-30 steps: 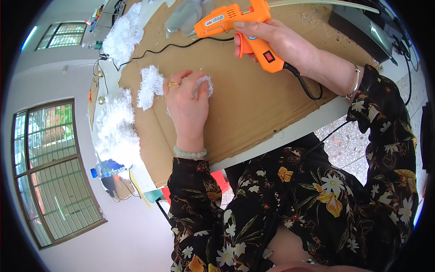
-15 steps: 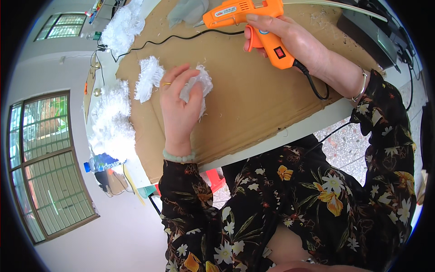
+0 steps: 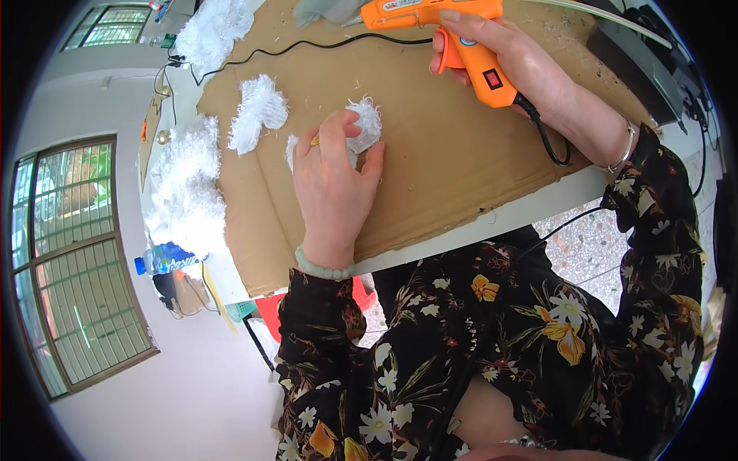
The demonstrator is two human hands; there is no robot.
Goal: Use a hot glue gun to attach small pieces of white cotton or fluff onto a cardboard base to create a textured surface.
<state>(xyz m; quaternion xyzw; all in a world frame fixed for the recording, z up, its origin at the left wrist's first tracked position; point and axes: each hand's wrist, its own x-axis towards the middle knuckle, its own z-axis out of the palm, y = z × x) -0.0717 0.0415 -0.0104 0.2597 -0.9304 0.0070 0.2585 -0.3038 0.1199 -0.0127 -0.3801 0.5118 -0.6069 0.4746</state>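
Note:
My right hand [image 3: 530,69] is wrapped round the handle of an orange hot glue gun [image 3: 492,65], its fingers by the trigger. The gun's front points left, above the cardboard [image 3: 453,177]. With curled fingers, my left hand [image 3: 338,184] grips a white, frayed piece of fabric [image 3: 367,127] lying on the cardboard. The hand covers part of that piece, and some white shows on either side of the fingers. Just left of it lies another white fringed piece [image 3: 257,114], untouched.
White fluffy heaps [image 3: 184,180] line the table's left side, with a plastic bottle [image 3: 165,259] beside them. A black cord [image 3: 307,46] crosses the cardboard's far part. Grey translucent material [image 3: 327,11] lies at the top. A dark box [image 3: 626,73] stands at the right.
My left hand has shifted right and slightly nearer, its fingers more curled over the white piece. The glue gun has moved a little right and farther away, still in my right hand.

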